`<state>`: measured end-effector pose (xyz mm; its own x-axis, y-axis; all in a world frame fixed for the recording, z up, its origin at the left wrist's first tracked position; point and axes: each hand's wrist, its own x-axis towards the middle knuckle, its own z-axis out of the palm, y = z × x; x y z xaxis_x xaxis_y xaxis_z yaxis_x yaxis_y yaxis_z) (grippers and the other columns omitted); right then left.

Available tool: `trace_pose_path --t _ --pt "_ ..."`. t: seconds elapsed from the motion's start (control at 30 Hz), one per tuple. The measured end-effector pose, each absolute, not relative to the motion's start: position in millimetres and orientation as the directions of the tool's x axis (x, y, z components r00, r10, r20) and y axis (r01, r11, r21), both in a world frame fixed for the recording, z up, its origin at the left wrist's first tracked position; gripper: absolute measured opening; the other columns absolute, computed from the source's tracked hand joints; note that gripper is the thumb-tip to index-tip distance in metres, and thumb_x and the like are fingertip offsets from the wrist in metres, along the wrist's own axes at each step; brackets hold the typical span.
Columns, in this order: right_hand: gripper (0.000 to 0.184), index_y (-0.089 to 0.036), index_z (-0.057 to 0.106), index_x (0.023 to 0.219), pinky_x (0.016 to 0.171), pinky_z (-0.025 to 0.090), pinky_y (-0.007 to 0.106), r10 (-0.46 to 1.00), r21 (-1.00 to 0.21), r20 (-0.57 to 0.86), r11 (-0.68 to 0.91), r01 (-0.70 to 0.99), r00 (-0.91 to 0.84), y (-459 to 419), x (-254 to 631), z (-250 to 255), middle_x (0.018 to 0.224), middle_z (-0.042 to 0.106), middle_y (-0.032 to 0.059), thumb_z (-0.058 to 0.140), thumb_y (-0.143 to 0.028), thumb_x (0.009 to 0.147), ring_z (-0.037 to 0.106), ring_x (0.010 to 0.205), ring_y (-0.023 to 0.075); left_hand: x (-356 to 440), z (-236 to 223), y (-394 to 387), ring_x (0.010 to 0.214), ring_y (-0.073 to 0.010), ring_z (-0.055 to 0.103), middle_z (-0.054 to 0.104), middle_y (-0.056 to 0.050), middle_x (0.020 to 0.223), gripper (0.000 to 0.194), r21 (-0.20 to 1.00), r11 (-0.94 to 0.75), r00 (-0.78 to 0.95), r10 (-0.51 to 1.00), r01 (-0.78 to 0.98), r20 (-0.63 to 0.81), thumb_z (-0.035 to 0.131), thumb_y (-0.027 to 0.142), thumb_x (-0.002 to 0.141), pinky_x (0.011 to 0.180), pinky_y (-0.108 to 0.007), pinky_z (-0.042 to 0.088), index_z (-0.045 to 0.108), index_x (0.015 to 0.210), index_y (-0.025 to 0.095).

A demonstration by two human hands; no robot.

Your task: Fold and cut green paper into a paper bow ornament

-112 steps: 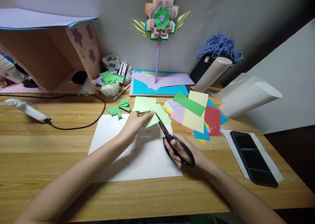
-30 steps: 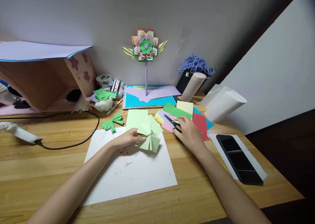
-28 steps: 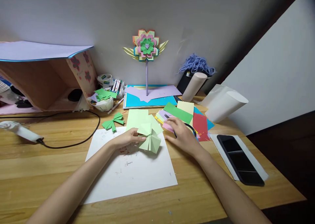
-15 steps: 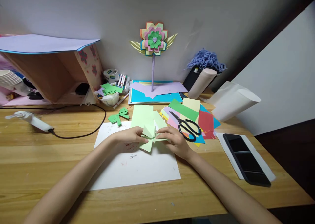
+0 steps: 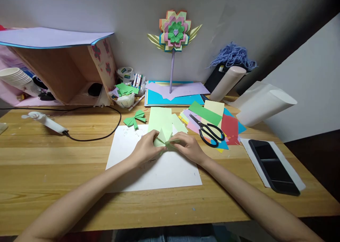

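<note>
A pale green folded paper bow (image 5: 160, 138) is held just above a white sheet (image 5: 170, 173) with scribbles on it. My left hand (image 5: 148, 146) grips the bow's left side, fingers closed round it. From the right, my right hand (image 5: 188, 147) pinches another flap of the same bow. Fingers hide much of its middle and lower part. Behind the bow lie a flat pale green paper sheet (image 5: 160, 118) and a smaller pale green piece (image 5: 180, 123). A finished-looking dark green paper bow (image 5: 135, 119) rests at the white sheet's upper left.
Black-handled scissors (image 5: 209, 131) lie on coloured papers (image 5: 230, 128) to the right. Farther right is a dark phone (image 5: 275, 167). At left, a glue gun (image 5: 46, 122) trails a black cable. A paper flower (image 5: 175, 32) stands at the back, beside a paper roll (image 5: 227, 83).
My fingers have shifted on the pale green bow, whose flaps now look more upright and more covered. The whole view has tilted slightly, moving the background up and to the right.
</note>
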<state>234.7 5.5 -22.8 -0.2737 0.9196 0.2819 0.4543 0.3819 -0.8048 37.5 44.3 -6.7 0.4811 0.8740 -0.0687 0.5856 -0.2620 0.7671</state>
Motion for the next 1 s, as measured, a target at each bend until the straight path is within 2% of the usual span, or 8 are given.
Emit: trace_pose_path --t 0.13,0.27,0.4,0.6,0.67,0.77,0.93,1.0 --pt "0.011 -0.020 0.064 0.088 0.073 0.043 0.030 0.945 -0.831 0.226 0.313 0.460 -0.235 7.3 232.6 -22.9 0.085 0.064 0.0034 0.054 -0.023 0.083 0.058 0.081 0.0166 37.9 -9.6 40.0 0.076 -0.0197 0.050 0.058 -0.003 0.084 0.031 0.725 -0.274 0.458 0.887 0.632 -0.064 0.063 0.036 0.067 0.064 -0.029 0.037 0.054 0.092 0.019" --pt "0.012 -0.018 0.063 0.082 0.067 0.041 0.028 0.959 -0.824 0.184 0.270 0.498 -0.214 9.2 230.6 -22.5 0.077 0.061 0.0025 0.054 -0.027 0.083 0.055 0.073 0.0152 36.9 -13.2 38.0 0.088 -0.0238 0.049 0.056 -0.006 0.093 0.031 0.673 -0.371 0.457 0.888 0.641 0.054 0.064 0.035 0.068 0.073 -0.035 0.039 0.054 0.094 0.020" --pt "0.013 -0.018 0.061 0.078 0.067 0.041 0.028 0.955 -0.805 0.217 0.292 0.516 -0.203 10.1 229.8 -23.6 0.076 0.057 0.0026 0.055 -0.028 0.083 0.053 0.074 0.0155 36.7 -16.6 40.7 0.094 -0.0243 0.048 0.055 -0.006 0.099 0.032 0.698 -0.411 0.490 0.866 0.586 0.100 0.065 0.031 0.068 0.081 -0.037 0.038 0.055 0.097 0.021" --pt "0.009 -0.019 0.061 0.074 0.077 0.044 0.033 0.934 -0.753 0.349 0.325 0.572 -0.070 11.1 228.9 -25.7 0.090 0.050 0.0054 0.066 -0.027 0.075 0.051 0.090 0.0196 38.8 -15.6 41.7 0.089 -0.0213 0.049 0.058 -0.004 0.092 0.029 0.715 -0.449 0.536 0.835 0.536 0.123 0.062 0.039 0.073 0.079 -0.035 0.037 0.057 0.095 0.021" --pt "0.010 -0.020 0.060 0.072 0.085 0.042 0.036 0.926 -0.750 0.367 0.349 0.562 -0.085 11.6 228.7 -25.3 0.096 0.052 0.0062 0.066 -0.027 0.075 0.051 0.096 0.0210 40.4 -14.9 41.1 0.083 -0.0200 0.050 0.058 -0.003 0.086 0.025 0.711 -0.442 0.526 0.842 0.547 0.119 0.058 0.041 0.077 0.076 -0.033 0.037 0.058 0.090 0.020" --pt "0.011 -0.020 0.059 0.070 0.083 0.042 0.036 0.931 -0.774 0.346 0.355 0.524 -0.120 12.1 228.6 -24.7 0.093 0.057 0.0056 0.064 -0.026 0.077 0.053 0.094 0.0206 42.6 -14.7 40.4 0.078 -0.0188 0.049 0.059 -0.003 0.080 0.022 0.705 -0.455 0.532 0.837 0.544 0.130 0.051 0.038 0.083 0.072 -0.032 0.037 0.061 0.086 0.019" --pt "0.008 -0.020 0.060 0.081 0.070 0.046 0.031 0.961 -0.843 0.260 0.274 0.463 -0.095 11.3 228.5 -27.2 0.083 0.061 0.0027 0.064 -0.026 0.077 0.057 0.078 0.0170 42.9 -17.3 40.0 0.080 -0.0188 0.051 0.061 -0.004 0.081 0.017 0.715 -0.503 0.564 0.805 0.486 0.183 0.047 0.025 0.086 0.073 -0.033 0.038 0.064 0.088 0.020" --pt "0.020 -0.021 0.059 0.092 0.067 0.049 0.029 0.971 -0.885 0.233 0.234 0.402 -0.052 10.7 228.5 -28.4 0.085 0.062 0.0019 0.066 -0.024 0.074 0.058 0.077 0.0159 42.2 -19.2 40.2 0.080 -0.0186 0.051 0.062 -0.004 0.081 0.018 0.718 -0.506 0.558 0.806 0.477 0.198 0.046 0.022 0.086 0.073 -0.033 0.039 0.064 0.087 0.020"
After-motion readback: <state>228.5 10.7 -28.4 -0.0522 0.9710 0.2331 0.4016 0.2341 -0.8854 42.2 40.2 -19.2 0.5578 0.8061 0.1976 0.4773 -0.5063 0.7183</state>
